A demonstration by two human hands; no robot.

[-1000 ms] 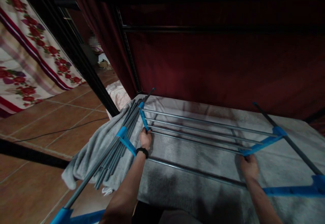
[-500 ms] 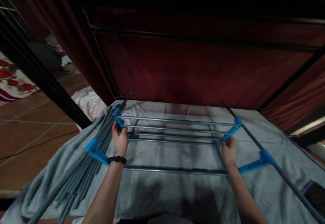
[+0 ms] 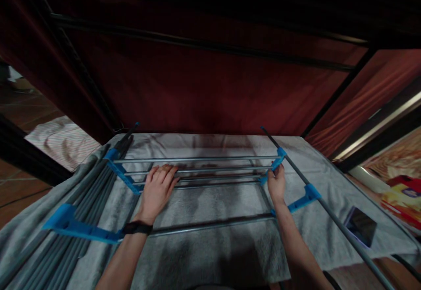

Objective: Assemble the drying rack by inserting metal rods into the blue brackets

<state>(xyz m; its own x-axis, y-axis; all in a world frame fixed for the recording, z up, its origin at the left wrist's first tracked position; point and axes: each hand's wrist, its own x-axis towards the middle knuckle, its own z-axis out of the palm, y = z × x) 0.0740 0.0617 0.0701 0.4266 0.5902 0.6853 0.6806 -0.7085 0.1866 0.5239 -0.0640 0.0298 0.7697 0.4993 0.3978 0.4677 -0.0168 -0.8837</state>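
A rack of grey metal rods (image 3: 197, 160) joined by blue plastic brackets lies on a grey cloth (image 3: 213, 246). My left hand (image 3: 157, 190), with a black band at the wrist, rests flat on the rods near the left blue bracket (image 3: 122, 175), fingers stretched out. My right hand (image 3: 276, 182) is closed around the right blue bracket (image 3: 275, 162) at the rods' other end. A single lower rod (image 3: 210, 225) crosses between my forearms.
A bundle of loose grey poles (image 3: 66, 237) lies along the left. A dark pole (image 3: 332, 217) with another blue bracket (image 3: 301, 200) runs down the right. A dark phone (image 3: 361, 227) lies on the cloth at right. Red fabric (image 3: 204, 88) on a black frame closes the back.
The view swung right, away from the floral cloth. My left hand let go of the left bracket and now lies flat on the rods; my right hand stays on the right bracket.
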